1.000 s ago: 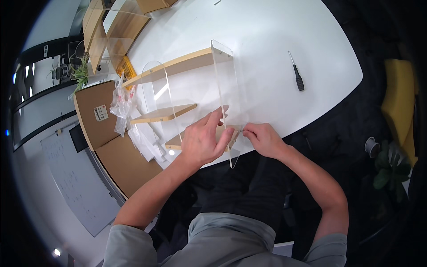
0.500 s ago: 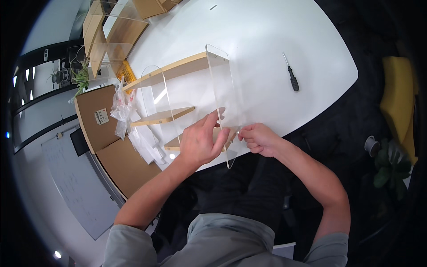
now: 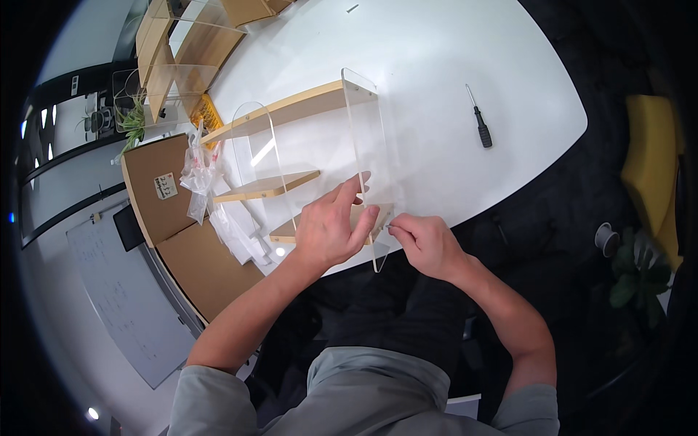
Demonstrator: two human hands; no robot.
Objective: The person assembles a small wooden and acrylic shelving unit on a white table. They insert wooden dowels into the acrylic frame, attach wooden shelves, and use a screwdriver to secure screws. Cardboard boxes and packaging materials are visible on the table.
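A shelf unit of light wooden boards between clear acrylic panels stands partly over the table's near edge. My left hand (image 3: 333, 227) reaches across the nearest wooden board (image 3: 285, 236), thumb on one side and fingers on the other. Its fingertips come up to the right-hand acrylic panel (image 3: 367, 138), and the lower fingers are hidden. Outside that panel, my right hand (image 3: 429, 245) is closed in a pinch on a small metal screw (image 3: 387, 226) at the board's end. Most of the screw is covered by the fingers.
A black-handled screwdriver (image 3: 483, 131) lies on the white table (image 3: 436, 65) to the right. At left are an open cardboard box (image 3: 203, 265), plastic bags (image 3: 200, 174) and white packing strips (image 3: 236, 229). Another wood-and-acrylic unit (image 3: 207, 47) stands far left. A small metal piece (image 3: 352, 9) lies at the back.
My right hand has turned and dropped slightly lower, its knuckles now facing up, still pinching at the panel. My left hand keeps its place; the shelf unit has shifted very slightly.
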